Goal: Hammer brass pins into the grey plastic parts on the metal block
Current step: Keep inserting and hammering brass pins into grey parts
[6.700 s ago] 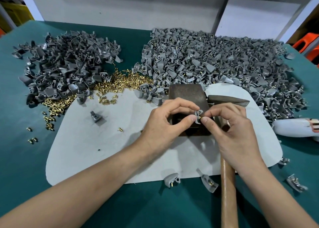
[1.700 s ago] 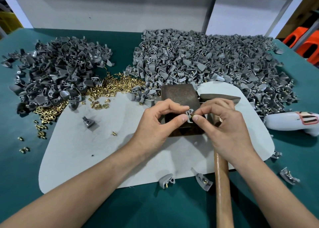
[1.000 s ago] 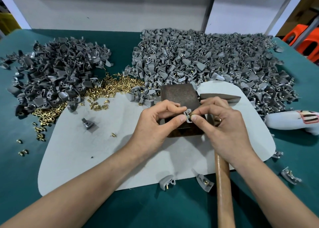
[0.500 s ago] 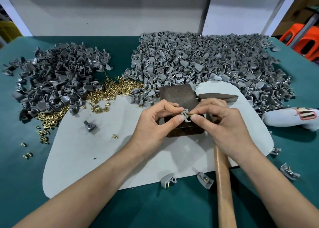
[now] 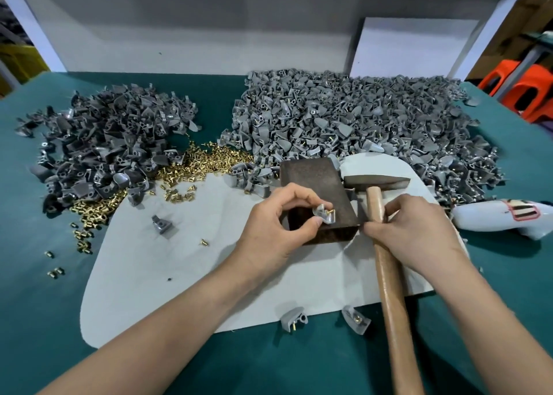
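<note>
My left hand [image 5: 278, 230] pinches a small grey plastic part [image 5: 324, 213] with a brass pin sticking out of it, held over the near end of the dark metal block [image 5: 317, 185]. To the right of the block my right hand [image 5: 413, 233] closes its fingers around the wooden handle of the hammer [image 5: 389, 275]. The hammer's steel head [image 5: 377, 181] lies on the pad beside the block. A heap of loose brass pins [image 5: 197, 167] lies left of the block.
A dark grey pile of parts [image 5: 110, 146] sits at the back left, a larger lighter pile [image 5: 359, 125] at the back right. The pale work pad [image 5: 167, 275] holds a stray part [image 5: 163, 224]. Two parts [image 5: 294, 323] lie at its near edge; a white tool [image 5: 502, 222] lies at right.
My right hand let go of the grey part and moved right onto the hammer handle. My left hand now holds the part alone over the block.
</note>
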A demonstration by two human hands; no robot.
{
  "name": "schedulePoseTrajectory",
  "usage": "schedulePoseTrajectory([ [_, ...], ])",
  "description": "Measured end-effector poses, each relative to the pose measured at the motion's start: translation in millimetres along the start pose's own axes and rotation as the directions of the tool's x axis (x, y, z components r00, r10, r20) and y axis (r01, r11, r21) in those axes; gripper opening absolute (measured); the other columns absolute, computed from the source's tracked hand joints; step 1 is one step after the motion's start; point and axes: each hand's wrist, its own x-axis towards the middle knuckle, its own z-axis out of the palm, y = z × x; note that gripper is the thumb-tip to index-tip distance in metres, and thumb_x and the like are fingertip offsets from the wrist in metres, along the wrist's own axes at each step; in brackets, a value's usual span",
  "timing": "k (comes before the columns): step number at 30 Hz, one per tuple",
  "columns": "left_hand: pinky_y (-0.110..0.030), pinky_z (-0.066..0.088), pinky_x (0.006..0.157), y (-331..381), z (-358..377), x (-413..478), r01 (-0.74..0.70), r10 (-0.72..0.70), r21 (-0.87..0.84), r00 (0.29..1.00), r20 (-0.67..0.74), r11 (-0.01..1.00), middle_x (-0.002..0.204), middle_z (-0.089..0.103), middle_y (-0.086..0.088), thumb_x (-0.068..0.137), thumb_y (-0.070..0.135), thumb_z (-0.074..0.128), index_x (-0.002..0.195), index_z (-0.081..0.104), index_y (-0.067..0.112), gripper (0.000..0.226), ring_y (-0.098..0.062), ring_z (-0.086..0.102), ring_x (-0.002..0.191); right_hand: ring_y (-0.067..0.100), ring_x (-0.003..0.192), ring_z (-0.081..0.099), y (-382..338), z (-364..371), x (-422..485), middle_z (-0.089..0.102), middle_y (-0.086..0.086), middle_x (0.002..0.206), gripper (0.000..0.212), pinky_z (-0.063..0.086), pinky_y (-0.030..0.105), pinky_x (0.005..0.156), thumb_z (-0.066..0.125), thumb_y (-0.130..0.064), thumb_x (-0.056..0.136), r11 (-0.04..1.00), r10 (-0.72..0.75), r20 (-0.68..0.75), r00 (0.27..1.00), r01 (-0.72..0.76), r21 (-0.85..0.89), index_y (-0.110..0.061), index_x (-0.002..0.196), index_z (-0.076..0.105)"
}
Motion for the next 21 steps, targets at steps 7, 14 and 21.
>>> schedulePoseTrajectory([
  [7, -0.033, 0.038, 0.104, -4, 7, 11, 0.07, -0.039, 0.141, 0.977, -0.211, 0.988, 0.117, 0.057, 0.023, 0.08, 0.01, 0.073, 0.078, 0.067, 0.02, 0.012, 0.003, 0.045, 0.118, 0.016, 0.034, 0.042, 16, -35, -7, 0.058, 0.01, 0.059, 0.012, 0.035, 0.021, 0.032, 0.056, -0.002, 0.089, 0.679, -0.048, 0.31, 0.95, -0.197, 0.707, 0.009, 0.092, 0.06],
  [14, -0.045, 0.04, 0.102, -5, 5, 29, 0.082, -0.02, 0.184, 0.948, -0.319, 0.979, 0.117, 0.055, 0.021, 0.079, 0.01, 0.074, 0.074, 0.067, 0.023, 0.016, -0.006, 0.049, 0.118, 0.017, 0.032, 0.04, -23, -46, -38, 0.048, -0.001, 0.051, 0.034, 0.035, 0.023, 0.034, 0.059, -0.013, 0.088, 0.796, -0.312, 0.015, 0.95, 0.253, 0.549, -0.046, 0.088, 0.065],
  [21, -0.043, 0.044, 0.1, -9, 4, 32, 0.076, -0.033, 0.12, 0.946, -0.323, 0.99, 0.115, 0.056, 0.02, 0.077, 0.007, 0.078, 0.072, 0.069, 0.026, 0.022, -0.003, 0.051, 0.115, 0.014, 0.035, 0.035, -37, -48, -37, 0.048, 0.001, 0.052, 0.016, 0.038, 0.029, 0.036, 0.059, -0.014, 0.088, 0.868, -0.38, -0.101, 0.919, 0.393, 0.303, -0.024, 0.1, 0.065],
])
